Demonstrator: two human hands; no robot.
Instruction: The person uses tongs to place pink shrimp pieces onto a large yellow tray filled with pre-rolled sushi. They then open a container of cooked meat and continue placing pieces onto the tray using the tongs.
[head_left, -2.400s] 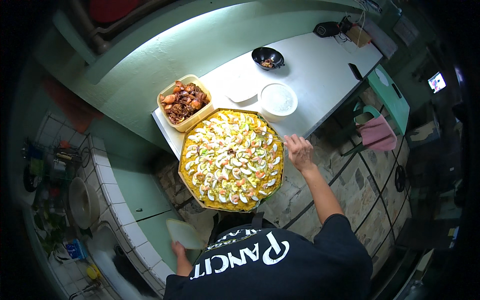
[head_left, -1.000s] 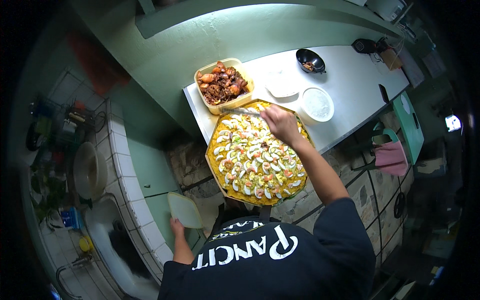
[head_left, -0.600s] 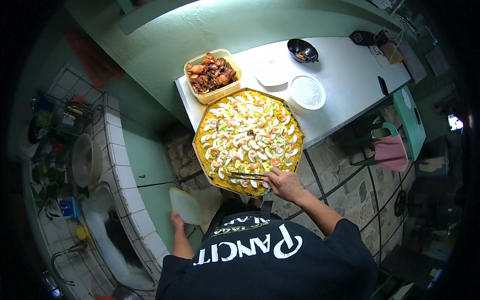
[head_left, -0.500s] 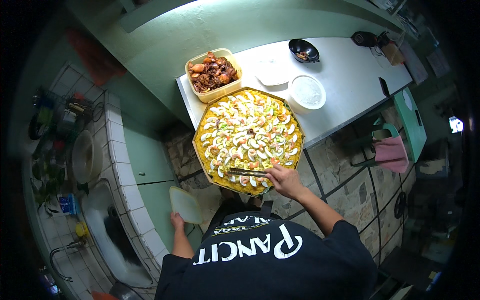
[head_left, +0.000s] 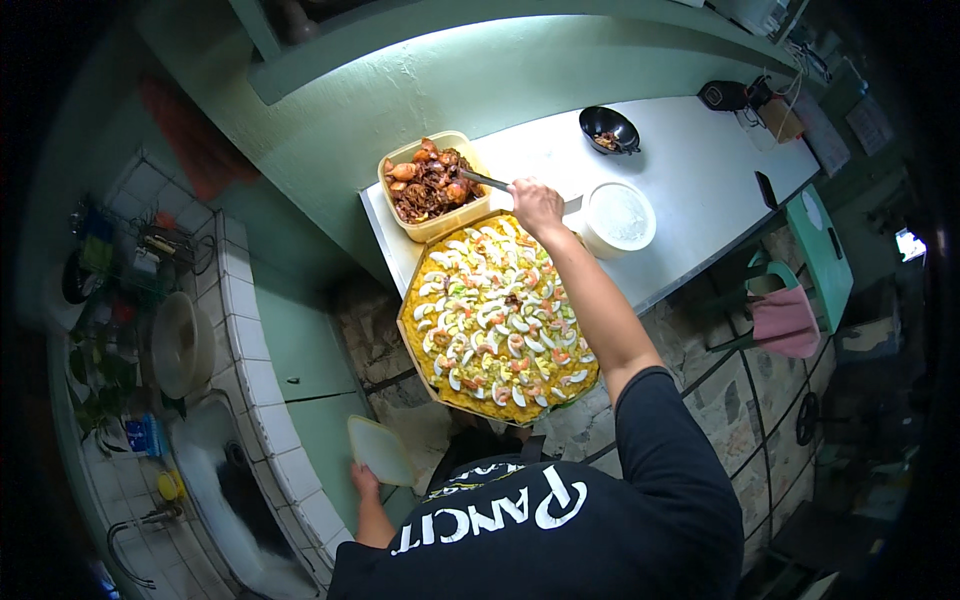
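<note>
My right hand (head_left: 538, 207) is closed around metal tongs (head_left: 490, 181), their tips at the pile of glossy reddish-brown cooked squid (head_left: 415, 183). That pile fills a pale yellow plastic tub (head_left: 452, 222) at the table's left end. Below my right forearm lies a large octagonal tray (head_left: 416, 362) of yellow noodles (head_left: 424, 290), topped with egg slices, shrimp and chopped greens; the forearm hides its right edge. Low on the left, my left hand (head_left: 366, 482) grips a pale translucent lid (head_left: 382, 450) by its edge, over the floor beside the cabinet.
On the white table (head_left: 700, 165) stand a white round tub (head_left: 620, 217), a black bowl (head_left: 610, 122) with brown bits and a dark phone (head_left: 766, 188). Left are a tiled counter with a sink (head_left: 215, 500) and a basin (head_left: 185, 345). A pink cloth (head_left: 785, 322) hangs at right.
My right hand has moved the tongs from the near edge of the noodle tray up to the squid tub. My left hand still holds the lid. The view has shifted slightly.
</note>
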